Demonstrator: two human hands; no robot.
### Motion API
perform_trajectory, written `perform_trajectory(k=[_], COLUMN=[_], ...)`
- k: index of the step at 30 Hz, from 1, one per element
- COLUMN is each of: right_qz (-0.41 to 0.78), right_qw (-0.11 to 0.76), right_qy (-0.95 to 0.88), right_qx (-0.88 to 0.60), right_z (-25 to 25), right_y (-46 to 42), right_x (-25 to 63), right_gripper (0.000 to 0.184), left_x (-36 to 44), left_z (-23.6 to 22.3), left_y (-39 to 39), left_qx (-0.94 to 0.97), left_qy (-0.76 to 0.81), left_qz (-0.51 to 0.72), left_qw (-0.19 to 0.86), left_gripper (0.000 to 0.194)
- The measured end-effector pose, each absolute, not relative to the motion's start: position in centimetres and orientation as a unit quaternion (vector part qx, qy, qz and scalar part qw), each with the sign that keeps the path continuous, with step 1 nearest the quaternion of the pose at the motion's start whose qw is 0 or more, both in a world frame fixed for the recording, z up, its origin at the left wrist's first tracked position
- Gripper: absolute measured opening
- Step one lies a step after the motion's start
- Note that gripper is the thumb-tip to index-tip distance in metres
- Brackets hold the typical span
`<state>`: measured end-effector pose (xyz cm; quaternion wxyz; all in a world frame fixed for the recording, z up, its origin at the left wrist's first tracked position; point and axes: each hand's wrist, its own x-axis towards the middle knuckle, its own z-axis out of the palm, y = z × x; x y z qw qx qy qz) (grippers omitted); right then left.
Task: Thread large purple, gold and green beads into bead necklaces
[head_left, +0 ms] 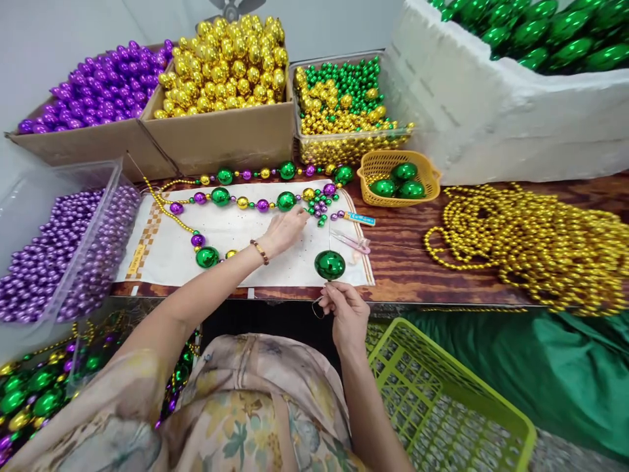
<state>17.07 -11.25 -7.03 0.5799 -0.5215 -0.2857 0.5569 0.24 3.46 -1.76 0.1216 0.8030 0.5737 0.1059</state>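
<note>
Large glossy green plastic-like bead (329,265) is pinched at its near end by the right hand (350,313); beyond, leftward, the left hand's (286,231) grip cannot be told.

Left hand (287,229) reaching forward, palm down, right hand (346,308) lower, fingers pinched

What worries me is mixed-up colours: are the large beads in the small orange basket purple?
No, the three large beads in the small orange basket are all shiny green.
</note>
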Motion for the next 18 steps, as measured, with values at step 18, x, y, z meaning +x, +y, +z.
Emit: perform_trajectory(k=[18], right_qz=[0.556], right_qw=[0.578], right_qy=[-0.274], right_qx=[-0.531], right_z=[-7.8], right_y=[-11.3], right_x=[17.9], right_gripper=[0.025], left_x=[3.4], left_z=[-3.6], left_y=[7.8], left_qx=[0.774], left_qy=[0.568], left_qz=[0.19], left_qw=[0.205], left_gripper=[0.015])
